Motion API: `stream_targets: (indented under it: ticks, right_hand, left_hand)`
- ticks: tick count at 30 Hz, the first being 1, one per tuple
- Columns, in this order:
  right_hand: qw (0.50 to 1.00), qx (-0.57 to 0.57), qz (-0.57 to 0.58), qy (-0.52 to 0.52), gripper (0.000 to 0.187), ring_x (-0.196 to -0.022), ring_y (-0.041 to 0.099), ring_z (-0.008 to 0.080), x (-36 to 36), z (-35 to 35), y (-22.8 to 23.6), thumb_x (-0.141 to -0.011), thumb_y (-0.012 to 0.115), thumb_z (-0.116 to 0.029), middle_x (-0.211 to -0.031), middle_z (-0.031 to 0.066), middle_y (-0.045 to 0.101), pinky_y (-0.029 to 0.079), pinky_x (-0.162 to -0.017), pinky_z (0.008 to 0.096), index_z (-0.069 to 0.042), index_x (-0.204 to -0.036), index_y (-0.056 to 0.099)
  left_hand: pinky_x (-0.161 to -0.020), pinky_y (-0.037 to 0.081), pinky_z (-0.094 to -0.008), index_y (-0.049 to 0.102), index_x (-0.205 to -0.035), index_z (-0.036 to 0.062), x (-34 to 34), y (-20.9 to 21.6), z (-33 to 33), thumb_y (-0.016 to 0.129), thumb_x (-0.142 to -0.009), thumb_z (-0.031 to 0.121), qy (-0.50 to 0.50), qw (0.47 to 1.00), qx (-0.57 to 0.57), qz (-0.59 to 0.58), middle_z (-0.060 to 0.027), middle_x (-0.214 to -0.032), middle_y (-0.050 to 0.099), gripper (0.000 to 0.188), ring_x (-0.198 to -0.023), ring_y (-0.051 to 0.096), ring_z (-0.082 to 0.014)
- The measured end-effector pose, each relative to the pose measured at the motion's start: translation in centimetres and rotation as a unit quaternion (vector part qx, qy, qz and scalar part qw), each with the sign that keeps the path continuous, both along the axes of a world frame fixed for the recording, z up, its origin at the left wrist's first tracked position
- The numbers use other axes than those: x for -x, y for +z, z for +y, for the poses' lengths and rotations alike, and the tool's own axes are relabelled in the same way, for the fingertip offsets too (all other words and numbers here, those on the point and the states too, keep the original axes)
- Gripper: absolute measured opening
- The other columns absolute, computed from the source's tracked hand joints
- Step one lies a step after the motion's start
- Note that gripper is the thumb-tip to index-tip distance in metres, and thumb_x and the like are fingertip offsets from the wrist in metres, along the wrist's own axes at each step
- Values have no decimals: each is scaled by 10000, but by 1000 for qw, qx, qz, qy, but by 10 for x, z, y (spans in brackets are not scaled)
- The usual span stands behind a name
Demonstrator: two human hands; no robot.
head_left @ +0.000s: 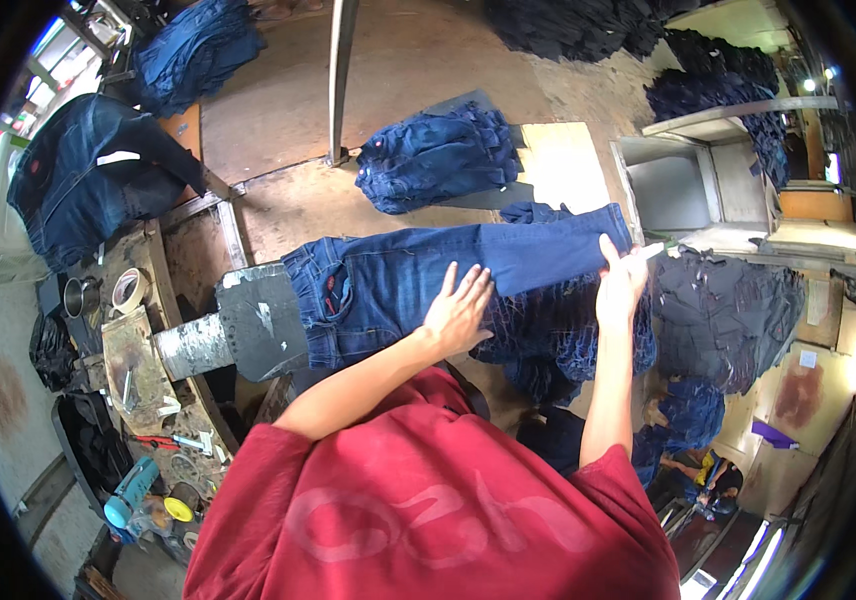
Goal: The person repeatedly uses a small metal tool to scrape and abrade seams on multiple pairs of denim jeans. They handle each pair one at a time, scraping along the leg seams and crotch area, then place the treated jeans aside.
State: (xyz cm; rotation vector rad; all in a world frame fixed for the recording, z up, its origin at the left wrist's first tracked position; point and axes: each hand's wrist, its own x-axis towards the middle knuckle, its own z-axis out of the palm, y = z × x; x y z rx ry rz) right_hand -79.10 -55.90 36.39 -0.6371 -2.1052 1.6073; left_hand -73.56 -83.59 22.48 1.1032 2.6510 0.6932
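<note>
A pair of blue jeans (378, 285) lies stretched across in front of me, its elastic waistband to the left and its leg running right. The waist end sits at a dark worn board (258, 320) with a silvery wrapped arm (193, 347). My left hand (458, 312) rests flat on the leg, fingers spread. At the hem end, my right hand (623, 285) is closed, its thumb up beside the denim. From its fingers juts a slim white thing (652, 251), whose kind I cannot make out. Dark denim with loose threads (553, 330) hangs below the leg.
Folded jeans (438, 155) are piled beyond the leg, beside an upright metal post (341, 90). More denim (98, 175) lies at left, above a tape roll (129, 291) and a metal cup (80, 297). Dark garments (728, 315) are heaped at right; another person (713, 480) is lower right.
</note>
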Motion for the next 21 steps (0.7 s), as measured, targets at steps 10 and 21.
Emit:
stream_targets:
  ticks: [10,21]
  right_hand:
    - [909,-214,-8,357,530,-879,769,277,-28,-294,-48,-812,991,-172,-1008,114,765,613,-746,382,-63,-1198,645]
    - [839,-214,-34,499,399,-769,742,428,-3,-301,-71,-871,875,-117,-832,112,733,600,-668,504,-100,-1105,552]
  left_hand:
    - [-1254,392,-527,681,-1418,77,-55,-48,-34,588,-1063,279,103,989,-108,22,-189,-1438,650,419,-1416,559,-334]
    - [-1144,501,-549,768,-1240,58,-54,11,-125,775,-933,242,127,965,-228,7,-180,-1300,749,358,-1270,687,-394]
